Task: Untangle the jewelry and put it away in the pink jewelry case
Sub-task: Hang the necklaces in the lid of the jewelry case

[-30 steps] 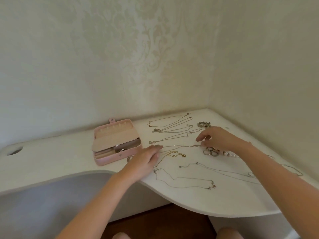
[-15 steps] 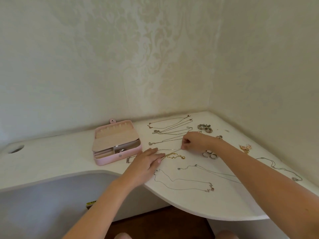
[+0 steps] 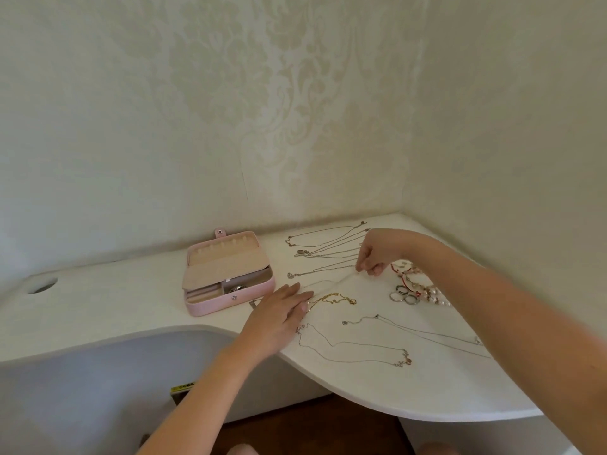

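The pink jewelry case (image 3: 230, 302) lies open on the white desk (image 3: 115, 307), with rings in its front compartment. Several thin chains lie spread to its right. My left hand (image 3: 279, 310) rests flat, fingers straight, pressing down one end of a thin silver chain (image 3: 328, 284) next to a gold chain (image 3: 335, 298). My right hand (image 3: 374, 254) pinches the other end of that silver chain, which runs taut between both hands. More silver necklaces (image 3: 328, 249) lie behind, and two others (image 3: 354, 348) lie toward the front edge.
Several rings (image 3: 404, 295) and a pearl and red bead bracelet pile (image 3: 423, 287) lie right of my right hand. Walls meet in a corner behind the desk. A cable hole (image 3: 42, 285) sits at far left. The desk's curved front edge drops to a wooden floor.
My right hand moved left to the chain, pinched it, then drew it back and to the right, pulling it taut. My left hand stayed pressed flat.
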